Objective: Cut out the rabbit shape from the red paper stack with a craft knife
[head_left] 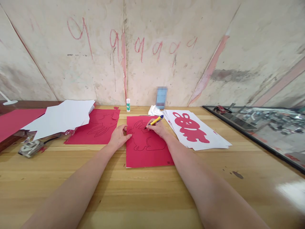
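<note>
In front of me on the wooden table lies a red sheet of paper (139,158) with a rabbit outlined in dark line. My right hand (156,127) rests on its upper right part, fingers closed round a yellow and blue pen (156,120). The pen's tip points down at the rabbit's back, and part of the outline is hidden under that hand and forearm. At the sheet's left edge is my left hand (119,137), thumb and fingers apart, with the fingertips touching the paper.
To the right lie white sheets (218,141) bearing a red cut-paper rabbit (190,127). Leftward are another red sheet with a rabbit outline (83,136), stacked white paper (64,116) and a tape measure (30,148). A glue stick (128,105) and a phone (161,97) stand near the wall.
</note>
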`<state>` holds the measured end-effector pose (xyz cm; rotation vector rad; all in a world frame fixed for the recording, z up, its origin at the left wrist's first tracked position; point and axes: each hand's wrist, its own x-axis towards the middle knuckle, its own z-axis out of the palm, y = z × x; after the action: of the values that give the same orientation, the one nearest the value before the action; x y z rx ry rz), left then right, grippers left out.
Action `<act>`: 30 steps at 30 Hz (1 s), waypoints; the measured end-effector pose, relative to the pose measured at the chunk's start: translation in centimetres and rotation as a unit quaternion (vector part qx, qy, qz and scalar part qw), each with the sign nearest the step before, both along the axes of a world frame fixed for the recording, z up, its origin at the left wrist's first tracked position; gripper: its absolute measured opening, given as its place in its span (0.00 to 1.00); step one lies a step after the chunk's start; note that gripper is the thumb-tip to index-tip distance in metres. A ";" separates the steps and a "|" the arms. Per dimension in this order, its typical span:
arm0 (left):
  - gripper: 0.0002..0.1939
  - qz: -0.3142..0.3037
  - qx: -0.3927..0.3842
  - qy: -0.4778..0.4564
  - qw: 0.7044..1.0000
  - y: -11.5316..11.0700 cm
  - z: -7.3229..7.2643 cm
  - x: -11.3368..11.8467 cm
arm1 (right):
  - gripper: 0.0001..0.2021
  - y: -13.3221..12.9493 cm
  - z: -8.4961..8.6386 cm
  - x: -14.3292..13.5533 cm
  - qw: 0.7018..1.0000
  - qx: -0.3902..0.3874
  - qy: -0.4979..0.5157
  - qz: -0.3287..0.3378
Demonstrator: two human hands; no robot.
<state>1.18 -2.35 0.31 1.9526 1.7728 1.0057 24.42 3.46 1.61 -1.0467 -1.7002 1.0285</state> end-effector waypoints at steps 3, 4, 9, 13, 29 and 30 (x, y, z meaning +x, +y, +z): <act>0.26 0.000 0.002 0.000 1.000 0.0 -0.1 0.0 | 0.08 0.0 0.0 0.0 1.000 -0.002 -0.002 0.000; 0.26 0.000 0.002 0.000 1.000 0.1 -0.1 0.0 | 0.08 0.0 0.0 0.0 1.000 -0.001 -0.002 0.000; 0.26 -0.002 0.001 -0.001 1.000 0.1 -0.2 -0.1 | 0.08 0.0 0.0 0.0 1.000 0.003 -0.009 -0.002; 0.25 -0.001 0.004 -0.001 1.000 0.1 -0.2 -0.1 | 0.08 0.0 0.0 0.0 1.000 0.004 -0.010 -0.010; 0.25 -0.001 0.008 -0.001 1.000 0.2 -0.3 -0.1 | 0.07 0.0 0.0 0.0 1.000 0.003 -0.014 0.002; 0.25 -0.001 0.008 -0.001 1.000 0.2 -0.3 -0.1 | 0.07 0.0 0.0 0.1 1.000 0.003 -0.014 0.004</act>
<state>1.06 -2.16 -0.02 1.9617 1.7659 1.0240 24.48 3.50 1.58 -1.0550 -1.7314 1.0172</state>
